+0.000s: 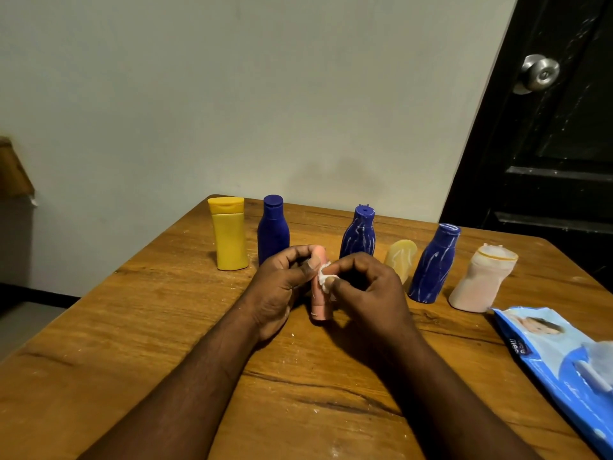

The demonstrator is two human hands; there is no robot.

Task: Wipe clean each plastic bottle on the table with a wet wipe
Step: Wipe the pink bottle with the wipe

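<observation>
Head view: two bare forearms reach forward over the wooden table (139,327), and a blue pack of wet wipes (557,360) lies flat at the near right edge. Between the hands a small pink bottle (320,308) stands roughly upright, its lower end showing below them; whether it touches the table cannot be told. The left hand (278,287) grips the bottle, fingers (300,252) curled round the far side and the thumb laid across the front. The right hand (371,293) is arched, wrist low, with curled fingers and thumb pinching a small bunched white wipe (326,282) against the bottle's right side, just beside the left thumb. Behind the hands stands a row of bottles: a yellow bottle (229,234), a plain blue bottle (273,229), a streaked blue bottle (360,234), a pale yellow bottle (401,258), another white-streaked blue bottle (434,263) and a cloudy pinkish bottle (481,280). Farther back is a pale wall, and at the right a dark door (547,161) with a metal knob (540,74).
</observation>
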